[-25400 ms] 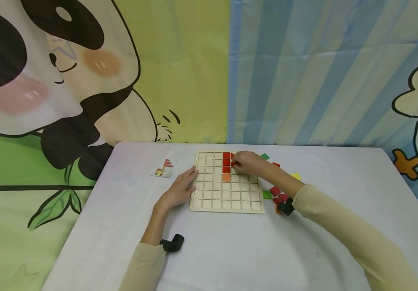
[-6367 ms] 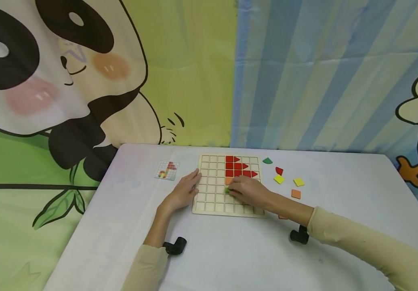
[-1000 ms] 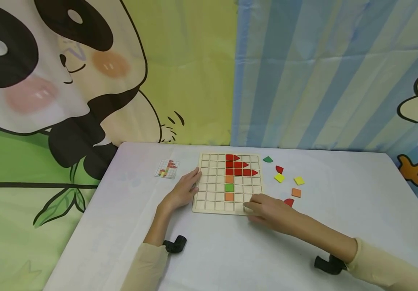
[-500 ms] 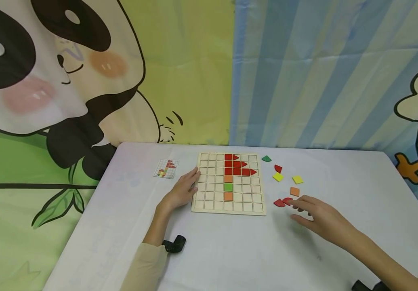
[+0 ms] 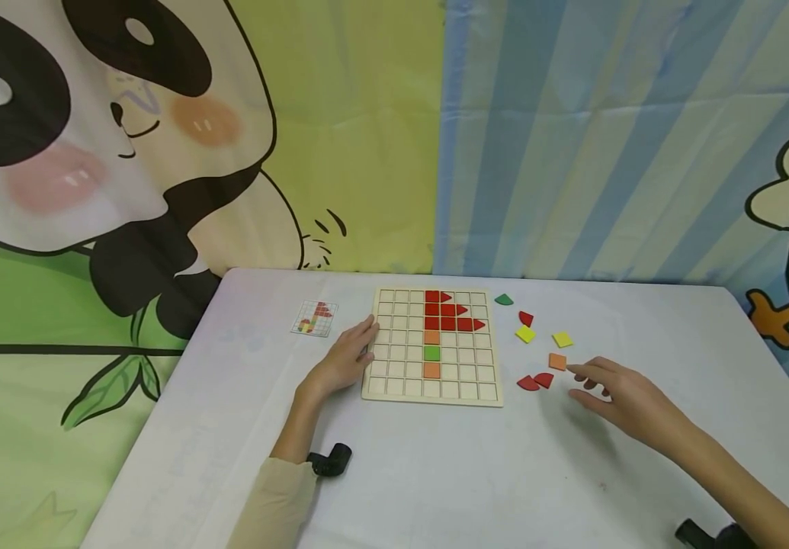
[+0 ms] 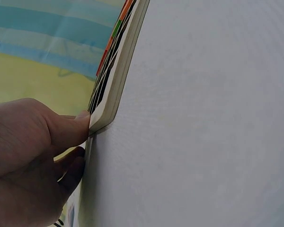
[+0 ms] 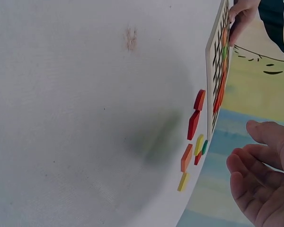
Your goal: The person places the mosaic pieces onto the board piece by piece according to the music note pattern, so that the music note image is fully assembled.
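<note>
A pale wooden grid board (image 5: 404,393) lies on the table. Red squares and triangles fill part of its top rows, above a column of orange, green (image 5: 431,353) and orange squares. My left hand (image 5: 341,358) rests against the board's left edge, fingertips and thumb touching it; the left wrist view shows the thumb at the board's corner. My right hand (image 5: 623,396) hovers over the table at the right, holding nothing, fingers loosely bent. Its index fingertip is close to a loose orange square tile (image 5: 557,361). Two red rounded-edge tiles (image 5: 527,383) lie to its left.
Farther back on the right lie yellow square tiles (image 5: 562,339), a red rounded-edge tile (image 5: 526,318) and a green tile (image 5: 504,300). A small pattern card (image 5: 315,318) lies left of the board. A patterned cloth (image 5: 572,152) hangs behind the table.
My right hand has left the board's lower right and moved right, then slightly up beside the orange tile. Two red tiles it partly covered are now in sight. My left hand stays put.
</note>
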A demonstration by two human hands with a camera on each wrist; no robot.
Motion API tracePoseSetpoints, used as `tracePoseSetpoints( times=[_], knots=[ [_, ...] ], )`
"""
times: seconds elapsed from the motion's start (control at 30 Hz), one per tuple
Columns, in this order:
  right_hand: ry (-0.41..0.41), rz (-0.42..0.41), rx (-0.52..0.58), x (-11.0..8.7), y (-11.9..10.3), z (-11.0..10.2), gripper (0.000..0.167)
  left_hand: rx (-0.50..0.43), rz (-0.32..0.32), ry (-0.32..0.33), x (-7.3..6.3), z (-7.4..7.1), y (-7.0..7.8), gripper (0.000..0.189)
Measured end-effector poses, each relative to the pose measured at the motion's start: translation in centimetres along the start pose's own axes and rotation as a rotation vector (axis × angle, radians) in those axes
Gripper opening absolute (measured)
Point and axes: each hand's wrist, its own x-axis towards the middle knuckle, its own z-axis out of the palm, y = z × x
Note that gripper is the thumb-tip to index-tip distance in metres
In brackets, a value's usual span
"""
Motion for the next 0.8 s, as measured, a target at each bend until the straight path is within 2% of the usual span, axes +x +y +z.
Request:
tracePoseSetpoints(
  times=[0.4, 0.6, 0.8],
  knots=[
    [0.001, -0.015, 0.018, 1.3, 0.8, 0.6, 0.035, -0.023, -0.009, 0.004, -0.1, 0.0, 0.2, 0.058],
    [-0.04, 0.0, 0.06, 1.7, 0.3, 1.6, 0.03, -0.01, -0.008, 0.007, -0.1, 0.0, 0.2, 0.057],
    [-0.037, -0.051, 0.006, 2.4, -0.3, 2.3, 0.032, -0.013, -0.006, 0.004, -0.1, 0.0, 0.1, 0.058]
  ],
)
